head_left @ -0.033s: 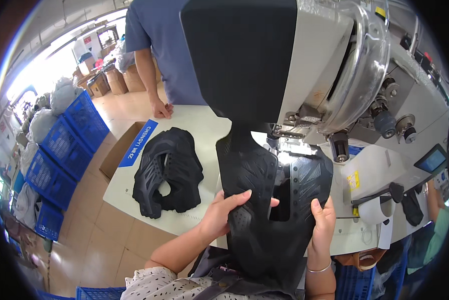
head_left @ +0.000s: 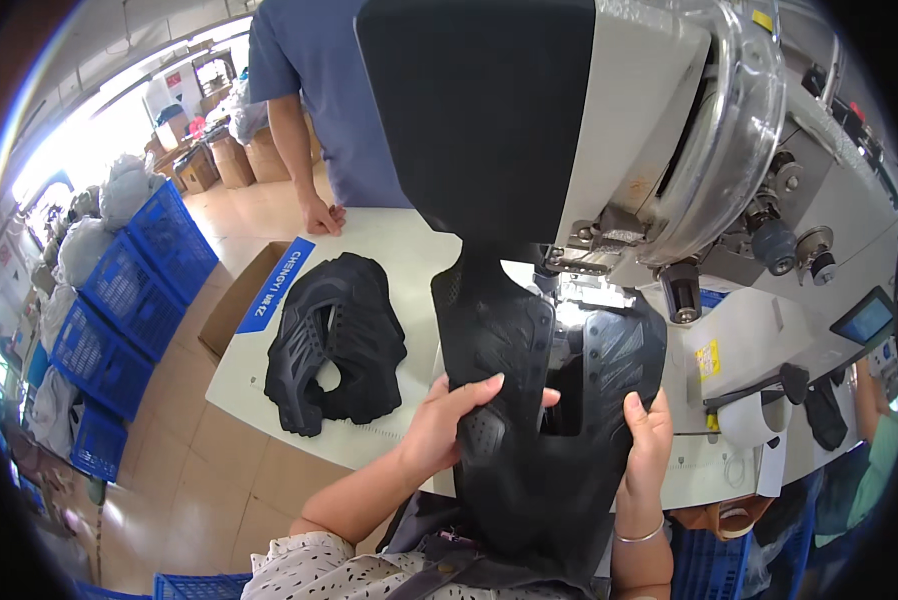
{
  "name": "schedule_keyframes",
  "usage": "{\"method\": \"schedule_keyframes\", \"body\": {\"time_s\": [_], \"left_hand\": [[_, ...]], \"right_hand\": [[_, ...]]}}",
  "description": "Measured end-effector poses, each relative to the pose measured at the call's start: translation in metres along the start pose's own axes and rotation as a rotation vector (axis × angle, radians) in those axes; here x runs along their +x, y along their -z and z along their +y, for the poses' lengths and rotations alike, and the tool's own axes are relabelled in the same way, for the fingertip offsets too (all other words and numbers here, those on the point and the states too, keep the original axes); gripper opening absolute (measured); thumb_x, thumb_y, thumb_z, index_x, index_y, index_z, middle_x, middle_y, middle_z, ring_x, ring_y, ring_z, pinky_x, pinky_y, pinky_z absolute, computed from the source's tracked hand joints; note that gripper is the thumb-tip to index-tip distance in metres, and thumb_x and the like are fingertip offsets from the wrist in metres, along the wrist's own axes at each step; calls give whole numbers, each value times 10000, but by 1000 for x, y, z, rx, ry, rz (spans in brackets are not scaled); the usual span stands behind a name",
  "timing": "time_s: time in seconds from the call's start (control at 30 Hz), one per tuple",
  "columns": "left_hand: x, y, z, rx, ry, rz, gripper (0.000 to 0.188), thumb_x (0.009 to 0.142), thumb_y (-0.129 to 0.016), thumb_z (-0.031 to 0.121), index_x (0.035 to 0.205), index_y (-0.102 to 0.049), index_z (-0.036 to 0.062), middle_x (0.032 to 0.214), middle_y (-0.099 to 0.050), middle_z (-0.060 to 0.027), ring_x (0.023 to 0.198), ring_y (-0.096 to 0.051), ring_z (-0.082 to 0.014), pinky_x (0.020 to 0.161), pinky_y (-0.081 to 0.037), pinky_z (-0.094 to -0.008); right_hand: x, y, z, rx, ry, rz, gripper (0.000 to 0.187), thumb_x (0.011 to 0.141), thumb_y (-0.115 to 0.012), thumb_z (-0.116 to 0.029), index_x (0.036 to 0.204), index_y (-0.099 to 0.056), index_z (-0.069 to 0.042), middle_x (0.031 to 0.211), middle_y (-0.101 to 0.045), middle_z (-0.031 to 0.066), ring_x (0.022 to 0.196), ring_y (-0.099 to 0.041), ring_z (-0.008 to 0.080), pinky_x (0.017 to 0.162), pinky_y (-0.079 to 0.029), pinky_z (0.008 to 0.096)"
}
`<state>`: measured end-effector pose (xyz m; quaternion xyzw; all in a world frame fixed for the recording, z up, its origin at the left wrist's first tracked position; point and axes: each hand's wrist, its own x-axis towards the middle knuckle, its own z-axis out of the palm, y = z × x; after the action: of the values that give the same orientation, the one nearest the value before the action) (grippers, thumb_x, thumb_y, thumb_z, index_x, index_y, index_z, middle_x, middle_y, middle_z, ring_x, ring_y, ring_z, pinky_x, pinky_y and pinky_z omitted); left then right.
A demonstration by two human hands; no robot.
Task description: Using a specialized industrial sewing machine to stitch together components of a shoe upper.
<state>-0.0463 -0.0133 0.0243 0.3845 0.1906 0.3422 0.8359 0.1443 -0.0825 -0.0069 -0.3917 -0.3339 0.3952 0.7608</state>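
Note:
A black shoe upper [head_left: 514, 450] lies spread under the head of a sewing machine [head_left: 489, 120], its two eyelet rows facing each other across a long opening. My left hand [head_left: 449, 425] grips its left side, thumb on top and a fingertip showing in the opening. Holding the right edge is my right hand [head_left: 649, 435], thumb on top and the other fingers partly hidden underneath. The far ends of both eyelet flaps reach the lit needle area [head_left: 587, 300], where the needle itself cannot be made out. To the left, a stack of similar black uppers [head_left: 344, 340] rests on the white worktable [head_left: 239, 385].
Across the table stands a person in a blue shirt [head_left: 354, 110], one hand on its edge. A cardboard box [head_left: 234, 305] adjoins the table's left edge. Blue crates [head_left: 99, 350] line the floor at left. At right are a small screen [head_left: 862, 318] and another person's green sleeve [head_left: 877, 465].
The upper has shifted very slightly under my hands, with the near end of its opening a little farther from me. Both hands keep their hold.

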Motion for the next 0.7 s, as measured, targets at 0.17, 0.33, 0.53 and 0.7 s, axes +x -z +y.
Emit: {"method": "schedule_keyframes", "body": {"time_s": [0.17, 0.33, 0.53, 0.7], "left_hand": [[23, -5, 10, 22, -33, 4, 409, 861, -384, 151, 1155, -438, -129, 1092, -558, -261, 965, -590, -288, 837, -494, -366], [30, -9, 10, 95, -93, 2, 369, 855, -394, 114, 1125, -449, -130, 1070, -567, -265, 950, -597, -293, 841, -494, -379], [29, -10, 9, 127, -81, 27, 350, 860, -387, 98, 1121, -448, -127, 1051, -577, -261, 935, -607, -292, 835, -498, -376], [32, -7, 9, 94, -69, -28, 307, 886, -388, 67, 1133, -432, -110, 1044, -592, -225, 949, -602, -268, 827, -502, -369]], "right_hand": [[14, 0, -10, 110, -117, -10, 338, 858, -443, -49, 1185, -435, 37, 1127, -548, 130, 977, -562, 186, 867, -445, 290], [7, 2, -14, 78, -46, -146, 414, 816, -497, -36, 1207, -387, 42, 1096, -551, 148, 963, -571, 192, 861, -464, 296], [1, 0, -8, 19, 40, -4, 402, 808, -501, -11, 1194, -401, 40, 1084, -559, 142, 949, -580, 190, 844, -477, 294], [3, 8, -5, -8, 22, 1, 378, 820, -509, -27, 1180, -416, 39, 1078, -565, 139, 943, -578, 183, 853, -465, 291]]}}
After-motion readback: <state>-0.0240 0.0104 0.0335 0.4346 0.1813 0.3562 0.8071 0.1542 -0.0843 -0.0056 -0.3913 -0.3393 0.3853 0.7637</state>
